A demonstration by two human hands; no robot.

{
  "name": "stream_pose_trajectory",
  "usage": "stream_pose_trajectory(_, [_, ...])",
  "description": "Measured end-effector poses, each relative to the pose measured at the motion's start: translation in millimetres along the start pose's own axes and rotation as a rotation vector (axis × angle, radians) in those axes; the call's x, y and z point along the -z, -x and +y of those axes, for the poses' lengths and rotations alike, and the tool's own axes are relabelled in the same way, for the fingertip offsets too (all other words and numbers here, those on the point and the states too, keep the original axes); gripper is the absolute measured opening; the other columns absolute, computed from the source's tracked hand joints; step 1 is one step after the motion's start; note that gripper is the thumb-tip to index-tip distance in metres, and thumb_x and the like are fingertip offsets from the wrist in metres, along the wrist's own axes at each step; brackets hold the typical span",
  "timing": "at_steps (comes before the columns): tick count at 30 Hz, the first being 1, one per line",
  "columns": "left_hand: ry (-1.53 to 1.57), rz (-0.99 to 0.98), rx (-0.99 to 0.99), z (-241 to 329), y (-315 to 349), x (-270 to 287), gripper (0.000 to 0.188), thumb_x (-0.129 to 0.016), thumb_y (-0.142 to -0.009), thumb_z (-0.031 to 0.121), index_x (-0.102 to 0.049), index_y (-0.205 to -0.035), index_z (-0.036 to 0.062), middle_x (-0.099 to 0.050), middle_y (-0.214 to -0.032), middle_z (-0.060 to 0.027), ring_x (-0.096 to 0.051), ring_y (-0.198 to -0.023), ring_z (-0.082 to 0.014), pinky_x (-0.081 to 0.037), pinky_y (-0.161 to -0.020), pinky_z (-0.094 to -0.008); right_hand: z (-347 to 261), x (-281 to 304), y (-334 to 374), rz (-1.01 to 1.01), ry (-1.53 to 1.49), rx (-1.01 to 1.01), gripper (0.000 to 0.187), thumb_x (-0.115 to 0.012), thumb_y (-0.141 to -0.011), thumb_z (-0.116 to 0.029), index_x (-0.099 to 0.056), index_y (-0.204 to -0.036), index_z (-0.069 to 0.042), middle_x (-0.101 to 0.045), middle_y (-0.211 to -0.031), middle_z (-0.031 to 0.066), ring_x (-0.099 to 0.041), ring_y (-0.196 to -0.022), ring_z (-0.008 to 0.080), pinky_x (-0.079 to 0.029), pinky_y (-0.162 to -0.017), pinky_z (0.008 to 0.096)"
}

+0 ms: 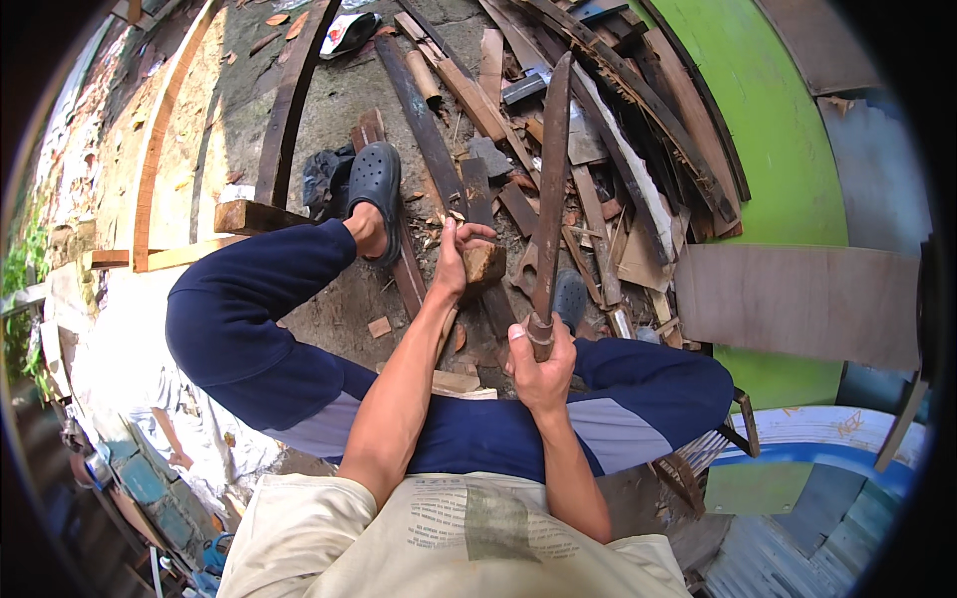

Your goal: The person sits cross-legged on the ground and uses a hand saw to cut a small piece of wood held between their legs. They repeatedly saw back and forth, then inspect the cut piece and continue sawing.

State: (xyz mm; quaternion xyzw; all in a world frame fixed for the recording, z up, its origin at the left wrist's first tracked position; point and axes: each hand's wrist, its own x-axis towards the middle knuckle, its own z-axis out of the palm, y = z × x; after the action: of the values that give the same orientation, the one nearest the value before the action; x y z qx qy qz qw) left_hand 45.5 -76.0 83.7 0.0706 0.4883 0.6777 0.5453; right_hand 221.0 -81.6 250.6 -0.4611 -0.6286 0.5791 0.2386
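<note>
My right hand (541,371) is closed round the handle of a machete (551,189). Its long, rust-brown blade points up and away from me, roughly upright. To its left, my left hand (457,261) curls around a short wooden block (484,263) with a pale, rough end face, thumb and fingers at its top. The blade stands apart from the block, on its right. Below both hands, my legs in dark blue trousers (249,329) are bent and spread wide. A dark clog (375,189) is on my left foot; the other clog (569,297) is partly hidden behind the blade.
Scrap boards and offcuts (618,130) lie heaped ahead and to the right. A dark plank (419,110) stretches away beyond my left hand. Dark timber (289,110) rests on a wooden beam (254,216) at left. A green panel (788,149) borders the right side.
</note>
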Motion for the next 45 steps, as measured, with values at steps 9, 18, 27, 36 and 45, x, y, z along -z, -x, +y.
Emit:
stream_pose_trajectory(9, [-0.029, 0.039, -0.054, -18, -11, 13, 0.084, -0.022, -0.097, 0.074, -0.059, -0.117, 0.0013, -0.071, -0.086, -0.0187, -0.069, -0.076, -0.0237, -0.056, -0.070, -0.0334, 43, -24, -15, -0.100, 0.149, -0.166, 0.022, -0.066, -0.095, -0.021, -0.057, -0.091, -0.002, -0.054, -0.061, 0.0029, -0.050, -0.043, 0.0123, -0.041, -0.043, 0.0321])
stream_pose_trajectory(18, [-0.020, 0.069, -0.060, -10, -6, 7, 0.081, -0.022, -0.100, 0.069, -0.064, -0.113, 0.0010, -0.069, -0.091, -0.0120, -0.065, -0.080, -0.0192, -0.052, -0.077, -0.0301, 20, -6, -21, -0.373, -0.946, -0.817, 0.022, -0.063, -0.099, -0.026, -0.051, -0.094, -0.008, -0.046, -0.060, -0.0008, -0.045, -0.041, 0.0099, -0.041, -0.040, 0.0284])
stream_pose_trajectory(27, [0.038, 0.062, -0.005, 2, 0, 2, 0.079, -0.021, -0.102, 0.066, -0.065, -0.109, 0.0016, -0.069, -0.089, -0.0125, -0.065, -0.078, -0.0173, -0.052, -0.073, -0.0291, 15, -13, -11, -0.077, -0.221, -0.068, 0.021, -0.068, -0.094, -0.019, -0.056, -0.089, -0.003, -0.054, -0.064, 0.0004, -0.052, -0.052, 0.0093, -0.042, -0.050, 0.0276])
stream_pose_trajectory(36, [0.061, 0.052, 0.016, 3, -3, 2, 0.083, -0.019, -0.100, 0.071, -0.061, -0.117, 0.0011, -0.068, -0.087, -0.0113, -0.063, -0.077, -0.0181, -0.052, -0.073, -0.0302, 49, -34, -16, -0.175, -0.027, -0.320, 0.025, -0.066, -0.094, -0.024, -0.060, -0.090, 0.000, -0.061, -0.066, 0.0083, -0.058, -0.052, 0.0181, -0.047, -0.052, 0.0349])
stream_pose_trajectory(45, [0.043, 0.096, -0.047, -1, -10, -4, 0.083, -0.019, -0.100, 0.071, -0.061, -0.117, 0.0014, -0.069, -0.088, -0.0122, -0.063, -0.076, -0.0179, -0.051, -0.073, -0.0293, 26, -16, -26, -0.489, -1.221, -0.824, 0.026, -0.065, -0.098, -0.027, -0.050, -0.086, -0.010, -0.047, -0.059, -0.0011, -0.046, -0.040, 0.0103, -0.041, -0.040, 0.0294])
